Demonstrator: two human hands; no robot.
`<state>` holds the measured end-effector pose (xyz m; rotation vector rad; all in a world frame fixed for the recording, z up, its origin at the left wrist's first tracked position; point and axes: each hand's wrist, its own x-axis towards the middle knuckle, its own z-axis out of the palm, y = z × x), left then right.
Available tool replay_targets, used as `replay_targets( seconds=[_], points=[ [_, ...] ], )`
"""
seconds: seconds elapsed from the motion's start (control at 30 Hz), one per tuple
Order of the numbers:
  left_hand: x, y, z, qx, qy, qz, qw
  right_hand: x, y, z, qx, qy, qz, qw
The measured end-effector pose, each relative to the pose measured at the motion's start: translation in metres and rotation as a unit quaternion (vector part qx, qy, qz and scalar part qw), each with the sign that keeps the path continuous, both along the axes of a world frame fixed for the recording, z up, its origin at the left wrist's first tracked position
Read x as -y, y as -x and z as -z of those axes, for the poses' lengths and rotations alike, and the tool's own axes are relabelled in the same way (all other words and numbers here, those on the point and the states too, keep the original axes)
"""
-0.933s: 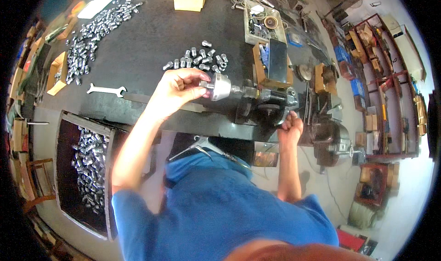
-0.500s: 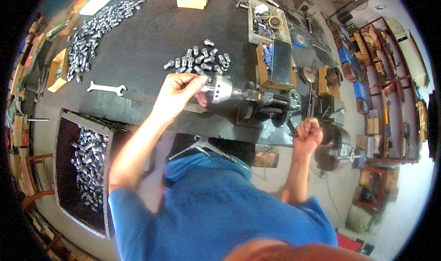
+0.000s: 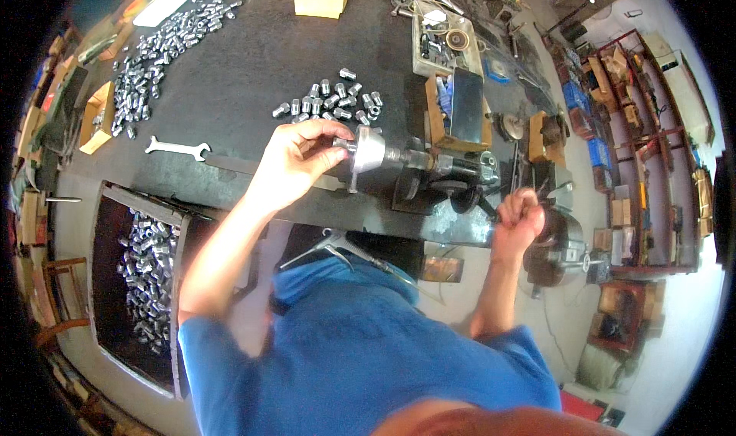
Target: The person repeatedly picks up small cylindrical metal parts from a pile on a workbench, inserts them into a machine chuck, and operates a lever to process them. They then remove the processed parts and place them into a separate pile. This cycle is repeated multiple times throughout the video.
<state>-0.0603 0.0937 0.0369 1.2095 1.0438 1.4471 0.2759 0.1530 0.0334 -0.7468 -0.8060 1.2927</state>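
Observation:
Over the bench edge, a silver round chuck point(image 3: 369, 151) sits on a dark spindle fixture point(image 3: 460, 169). My left hand point(image 3: 295, 160) is at the chuck's left face, thumb and fingers pinching a small shiny metal nut-like piece point(image 3: 342, 142). Part of that piece is hidden by the fingers and the chuck. On the fixture's right side, my right hand point(image 3: 518, 213) is closed round the end of a dark lever point(image 3: 486, 205). Just beyond the chuck lies a loose group of similar metal pieces point(image 3: 337, 98).
A large spread of metal pieces point(image 3: 165, 49) covers the bench's far left, near an open-end wrench point(image 3: 178, 148). A bin point(image 3: 180, 306) of pieces stands below left. Wooden box point(image 3: 460, 138), parts tray point(image 3: 420, 49) and vise point(image 3: 563, 244) are at right; an air gun point(image 3: 331, 240) lies near my body.
My left fingers have shifted off the chuck's side to its left face, with the thumb lower. The chuck appears turned. My right hand has moved slightly right and away from me.

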Motion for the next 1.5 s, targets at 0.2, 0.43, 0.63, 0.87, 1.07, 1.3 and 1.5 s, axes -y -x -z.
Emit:
replay_targets(
  seconds=[0.2, 0.43, 0.63, 0.87, 1.07, 1.3, 1.5],
  points=[
    [-0.003, -0.001, 0.008, 0.001, -0.009, -0.001, 1.0, -0.071, 0.018, -0.012, -0.077, 0.035, 0.015, 0.996],
    [-0.005, -0.011, 0.019, 0.065, -0.034, -0.026, 0.997, -0.1, 0.019, 0.083, 0.074, 0.058, 0.068, 0.993],
    [-0.007, -0.017, 0.021, 0.082, 0.006, -0.033, 0.996, -0.049, 0.005, 0.107, -0.026, 0.172, 0.127, 0.977],
    [-0.004, -0.027, 0.017, 0.092, -0.009, -0.06, 0.994, 0.0, -0.004, 0.079, -0.015, 0.109, 0.054, 0.992],
    [-0.001, -0.028, 0.014, 0.073, 0.009, -0.091, 0.993, -0.006, -0.002, 0.08, -0.005, 0.143, 0.049, 0.989],
    [-0.006, -0.024, 0.008, 0.119, 0.058, -0.063, 0.989, -0.083, 0.01, 0.11, 0.094, 0.037, 0.125, 0.987],
    [-0.006, -0.011, 0.004, 0.141, 0.087, -0.026, 0.986, -0.086, 0.032, 0.018, 0.077, -0.033, 0.094, 0.992]
  ],
)
